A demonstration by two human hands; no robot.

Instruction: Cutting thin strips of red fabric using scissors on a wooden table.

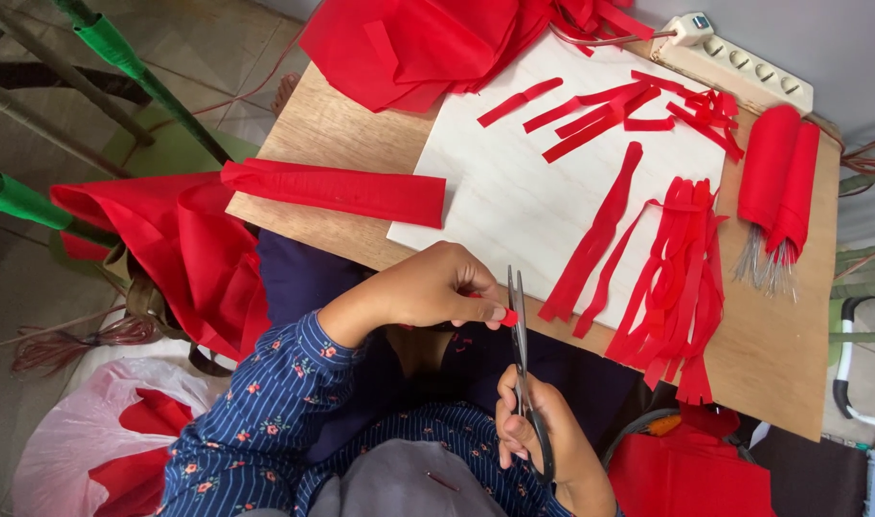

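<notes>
Pinching a red scrap (507, 315), left hand (428, 287); right hand (538, 436) grips scissors (523, 364) (blades shut).

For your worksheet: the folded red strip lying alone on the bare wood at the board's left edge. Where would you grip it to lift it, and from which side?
Probably pinch the folded red strip at its left end, which overhangs the wooden board. Come in from the left, off the board's edge: there fingers can close above and below the flat cloth, and nothing crowds it.
</notes>
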